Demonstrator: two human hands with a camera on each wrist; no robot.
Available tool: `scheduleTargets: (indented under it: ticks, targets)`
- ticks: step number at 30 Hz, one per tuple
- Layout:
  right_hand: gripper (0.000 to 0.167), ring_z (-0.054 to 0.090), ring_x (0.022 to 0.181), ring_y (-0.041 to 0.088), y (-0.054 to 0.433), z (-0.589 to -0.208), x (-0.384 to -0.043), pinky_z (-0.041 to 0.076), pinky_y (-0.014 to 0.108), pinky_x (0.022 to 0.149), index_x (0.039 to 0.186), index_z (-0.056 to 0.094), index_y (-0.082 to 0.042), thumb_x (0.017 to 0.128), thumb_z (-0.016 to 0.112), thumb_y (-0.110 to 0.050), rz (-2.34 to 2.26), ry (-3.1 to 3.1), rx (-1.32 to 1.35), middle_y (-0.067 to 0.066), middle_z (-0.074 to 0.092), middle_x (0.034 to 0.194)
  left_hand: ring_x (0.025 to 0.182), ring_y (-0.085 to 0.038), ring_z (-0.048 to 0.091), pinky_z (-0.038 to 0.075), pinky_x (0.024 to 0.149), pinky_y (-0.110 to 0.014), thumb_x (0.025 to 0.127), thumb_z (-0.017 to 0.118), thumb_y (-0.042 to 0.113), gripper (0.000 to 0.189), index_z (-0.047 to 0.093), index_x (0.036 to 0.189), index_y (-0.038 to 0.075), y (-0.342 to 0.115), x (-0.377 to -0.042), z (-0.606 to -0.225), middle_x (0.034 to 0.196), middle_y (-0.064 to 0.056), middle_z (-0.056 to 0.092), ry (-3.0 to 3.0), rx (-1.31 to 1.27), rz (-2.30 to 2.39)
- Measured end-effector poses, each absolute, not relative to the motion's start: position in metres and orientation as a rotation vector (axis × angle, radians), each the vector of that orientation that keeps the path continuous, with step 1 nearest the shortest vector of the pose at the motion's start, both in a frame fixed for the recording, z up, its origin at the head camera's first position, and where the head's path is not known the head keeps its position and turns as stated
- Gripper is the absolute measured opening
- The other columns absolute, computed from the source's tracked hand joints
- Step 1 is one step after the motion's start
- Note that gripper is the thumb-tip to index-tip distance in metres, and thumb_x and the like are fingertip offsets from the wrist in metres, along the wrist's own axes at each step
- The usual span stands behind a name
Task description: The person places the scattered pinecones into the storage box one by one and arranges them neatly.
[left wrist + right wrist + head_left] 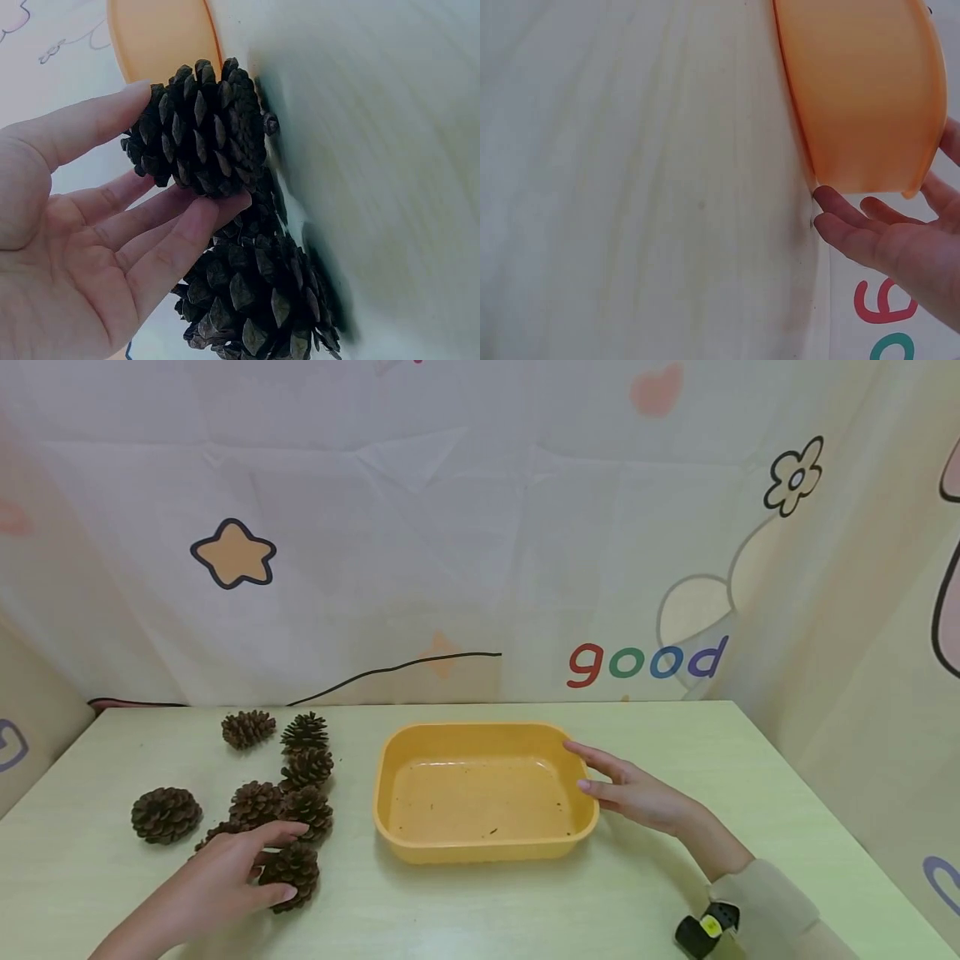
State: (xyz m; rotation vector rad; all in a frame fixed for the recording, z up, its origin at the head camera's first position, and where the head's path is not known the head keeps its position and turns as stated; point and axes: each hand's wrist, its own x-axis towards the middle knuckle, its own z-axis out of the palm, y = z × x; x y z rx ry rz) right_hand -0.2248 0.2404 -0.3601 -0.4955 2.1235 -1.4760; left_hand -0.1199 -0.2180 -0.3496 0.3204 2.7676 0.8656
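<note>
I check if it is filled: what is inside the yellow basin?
A few small dark bits lie inside the yellow basin; no larger object is visible. Its near wall hides its own inner face, so anything small against it cannot be seen.

Word "good" (647, 660) printed on pale cloth (487, 543), low down, just above back edge of table (735, 777), near its back right corner. Spelled in red "g" (585, 665), green "o" (626, 662), blue "o" (666, 662), purple "d" (708, 658). In right wrist view, red "g" shown sideways, green "o" cut off at bottom.
</note>
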Motion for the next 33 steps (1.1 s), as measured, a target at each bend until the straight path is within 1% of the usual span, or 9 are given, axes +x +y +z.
scheduleTargets:
  ticks: [3,5,8,15,21,25,29,31,33]
  targets:
    - [0.065,0.015,0.135,0.041,0.241,-0.361,-0.225,0.032,0.048,0.101,0.147,0.018,-0.012,0.093,0.052,-0.025,-1.483,2.117,-0.487,0.018,0.000,0.151,0.042,-0.008,0.030,0.031,0.042,-0.022,0.072,0.076,0.020,0.062,0.051,0.128,0.008,-0.216,-0.119,-0.349,0.052,0.005,0.041,2.764,0.319,0.840]
    - [0.065,0.016,0.135,0.041,0.240,-0.361,-0.226,0.034,0.047,0.100,0.147,0.018,-0.013,0.093,0.053,-0.025,-1.488,2.111,-0.480,0.018,0.000,0.151,0.041,-0.006,0.026,0.028,0.040,-0.021,0.072,0.076,0.021,0.061,0.052,0.127,0.008,-0.216,-0.119,-0.349,0.047,0.007,0.028,2.764,0.322,0.838]
    - [0.065,0.017,0.134,0.041,0.240,-0.361,-0.226,0.034,0.047,0.100,0.147,0.018,-0.013,0.092,0.053,-0.025,-1.492,2.107,-0.470,0.019,0.000,0.151,0.042,-0.007,0.024,0.027,0.040,-0.021,0.071,0.077,0.021,0.059,0.055,0.124,0.009,-0.215,-0.120,-0.350,0.047,0.007,0.024,2.767,0.312,0.838]
    - [0.067,0.019,0.133,0.041,0.241,-0.362,-0.226,0.036,0.046,0.099,0.147,0.017,-0.012,0.092,0.054,-0.025,-1.494,2.099,-0.464,0.019,-0.001,0.151,0.042,-0.007,0.024,0.030,0.043,-0.021,0.068,0.078,0.021,0.056,0.058,0.120,0.011,-0.214,-0.119,-0.350,0.047,0.007,0.030,2.809,0.297,0.811]
    - [0.067,0.025,0.130,0.043,0.241,-0.360,-0.226,0.043,0.040,0.095,0.147,0.016,-0.012,0.092,0.053,-0.024,-1.510,2.072,-0.477,0.021,-0.002,0.150,0.044,-0.008,0.029,0.032,0.046,-0.022,0.069,0.078,0.024,0.055,0.059,0.120,0.014,-0.213,-0.118,-0.347,0.057,0.003,0.043,2.832,0.273,0.810]
    - [0.067,0.025,0.130,0.042,0.241,-0.360,-0.225,0.043,0.039,0.095,0.147,0.016,-0.012,0.092,0.054,-0.024,-1.515,2.063,-0.466,0.022,-0.002,0.150,0.050,-0.008,0.039,0.036,0.052,-0.024,0.069,0.078,0.028,0.055,0.059,0.119,0.015,-0.211,-0.119,-0.343,0.082,0.002,0.061,2.838,0.280,0.833]
    - [0.067,0.025,0.130,0.043,0.241,-0.360,-0.224,0.042,0.040,0.096,0.147,0.016,-0.011,0.092,0.053,-0.023,-1.519,2.061,-0.461,0.022,-0.002,0.150,0.050,-0.006,0.036,0.035,0.049,-0.022,0.069,0.078,0.029,0.055,0.059,0.118,0.013,-0.208,-0.119,-0.338,0.095,-0.001,0.064,2.892,0.365,0.876]
    - [0.067,0.024,0.130,0.043,0.240,-0.360,-0.224,0.042,0.040,0.096,0.147,0.016,-0.011,0.092,0.054,-0.023,-1.524,2.059,-0.464,0.022,-0.003,0.150,0.053,-0.005,0.039,0.035,0.048,-0.021,0.069,0.078,0.029,0.055,0.060,0.118,0.013,-0.207,-0.118,-0.335,0.097,-0.002,0.064,2.925,0.408,0.889]
    - [0.067,0.023,0.131,0.043,0.240,-0.359,-0.224,0.041,0.041,0.096,0.147,0.015,-0.011,0.093,0.053,-0.022,-1.533,2.050,-0.468,0.022,-0.003,0.150,0.064,-0.006,0.050,0.039,0.052,-0.022,0.068,0.078,0.030,0.054,0.060,0.117,0.014,-0.205,-0.118,-0.332,0.103,-0.003,0.065,2.967,0.438,0.885]
